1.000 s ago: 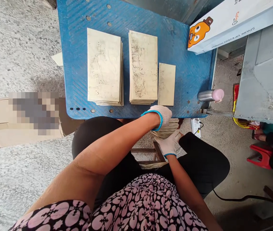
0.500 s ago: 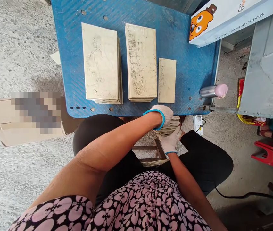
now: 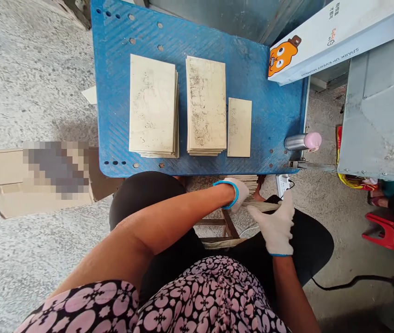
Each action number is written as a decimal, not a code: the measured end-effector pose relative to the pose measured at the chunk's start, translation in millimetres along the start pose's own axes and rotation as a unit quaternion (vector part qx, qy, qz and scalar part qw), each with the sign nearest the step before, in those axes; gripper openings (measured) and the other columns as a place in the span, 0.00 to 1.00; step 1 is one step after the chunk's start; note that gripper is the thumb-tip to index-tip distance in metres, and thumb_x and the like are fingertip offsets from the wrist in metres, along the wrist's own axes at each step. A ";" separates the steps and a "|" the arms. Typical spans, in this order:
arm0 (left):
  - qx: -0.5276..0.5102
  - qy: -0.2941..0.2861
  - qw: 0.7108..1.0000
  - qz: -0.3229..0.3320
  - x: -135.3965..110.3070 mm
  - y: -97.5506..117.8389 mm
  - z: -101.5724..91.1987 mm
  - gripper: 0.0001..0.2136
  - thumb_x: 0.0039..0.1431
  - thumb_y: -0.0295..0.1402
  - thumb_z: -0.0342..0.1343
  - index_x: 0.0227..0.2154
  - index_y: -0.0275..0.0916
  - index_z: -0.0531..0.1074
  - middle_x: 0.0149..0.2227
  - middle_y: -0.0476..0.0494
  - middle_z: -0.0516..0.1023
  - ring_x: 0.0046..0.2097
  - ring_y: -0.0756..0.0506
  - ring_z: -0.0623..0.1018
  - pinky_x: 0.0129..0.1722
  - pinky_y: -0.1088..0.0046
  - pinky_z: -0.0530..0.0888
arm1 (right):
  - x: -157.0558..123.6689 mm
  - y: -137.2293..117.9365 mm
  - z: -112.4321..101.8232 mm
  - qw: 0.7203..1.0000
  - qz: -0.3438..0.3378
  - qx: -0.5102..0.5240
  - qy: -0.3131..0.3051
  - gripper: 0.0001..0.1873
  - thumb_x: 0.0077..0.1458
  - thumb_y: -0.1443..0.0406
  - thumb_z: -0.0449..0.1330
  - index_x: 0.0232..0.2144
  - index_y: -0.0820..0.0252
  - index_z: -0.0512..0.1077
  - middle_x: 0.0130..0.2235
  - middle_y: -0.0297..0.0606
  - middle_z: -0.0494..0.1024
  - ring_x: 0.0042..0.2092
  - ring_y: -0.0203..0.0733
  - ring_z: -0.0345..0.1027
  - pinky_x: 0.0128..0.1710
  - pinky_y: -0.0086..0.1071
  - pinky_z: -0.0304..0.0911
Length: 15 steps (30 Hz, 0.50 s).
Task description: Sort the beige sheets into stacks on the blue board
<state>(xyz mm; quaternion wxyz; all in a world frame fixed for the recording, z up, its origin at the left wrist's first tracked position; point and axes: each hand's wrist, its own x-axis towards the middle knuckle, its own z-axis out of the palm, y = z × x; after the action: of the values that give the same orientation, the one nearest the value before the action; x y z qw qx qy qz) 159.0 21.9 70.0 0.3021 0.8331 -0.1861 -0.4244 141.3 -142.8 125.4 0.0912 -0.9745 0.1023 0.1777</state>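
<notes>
Both my hands wear white gloves and sit below the near edge of the blue table (image 3: pixel 266 115), between my knees. My left hand (image 3: pixel 237 193) is closed on one end of a few thin pale plates (image 3: pixel 265 206). My right hand (image 3: pixel 277 225) grips their other end, thumb lying along them. Behind my left hand, a pile of the same plates (image 3: pixel 250 180) rests under the table edge. On the table lie a large plate stack (image 3: pixel 152 108), a second stack (image 3: pixel 206 104) and a small single plate (image 3: pixel 239 127).
A steel flask with a pink cap (image 3: pixel 303 141) lies at the table's right edge, and a white printed box (image 3: pixel 335 32) sits at the back right. A grey metal housing (image 3: pixel 380 106) stands to the right. Flattened cardboard (image 3: pixel 3 185) lies on the concrete floor at left. A power strip (image 3: pixel 282 182) and red stool (image 3: pixel 377 229) are nearby.
My right hand has moved right and outward, now on the end of a few plates lifted from the low pile. My left hand dropped slightly below the table edge.
</notes>
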 end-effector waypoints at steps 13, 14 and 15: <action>-0.138 0.144 0.980 0.027 -10.5 7.8 -14.6 0.16 0.66 0.35 0.49 0.46 0.36 0.81 0.44 0.36 0.85 0.46 0.41 0.83 0.43 0.71 0.75 | 45.0 -6.1 -14.5 0.936 -0.156 0.314 0.033 0.69 0.40 0.47 0.73 0.73 0.55 0.39 0.72 0.55 0.51 0.71 0.58 0.52 0.68 0.55 0.53; -0.159 0.156 0.975 0.014 -12.4 4.1 -20.2 0.17 0.66 0.35 0.49 0.47 0.35 0.81 0.44 0.36 0.85 0.45 0.41 0.83 0.42 0.72 0.74 | 47.2 -7.0 -8.5 0.930 -0.157 0.332 0.023 0.69 0.40 0.47 0.73 0.73 0.55 0.38 0.73 0.55 0.49 0.72 0.58 0.50 0.68 0.55 0.52; -0.181 0.167 0.969 -0.004 -14.2 0.1 -25.8 0.18 0.66 0.35 0.49 0.47 0.35 0.81 0.42 0.36 0.85 0.44 0.42 0.82 0.41 0.73 0.74 | 48.8 -7.6 -1.8 0.930 -0.152 0.336 0.008 0.69 0.41 0.47 0.73 0.73 0.54 0.37 0.74 0.55 0.47 0.73 0.57 0.49 0.68 0.55 0.52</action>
<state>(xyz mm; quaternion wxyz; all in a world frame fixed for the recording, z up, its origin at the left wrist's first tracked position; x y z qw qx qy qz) 172.0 38.8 90.3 0.4725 0.8245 -0.0499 -0.3075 188.4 -144.0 110.3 0.4383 -0.8922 0.0073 0.1087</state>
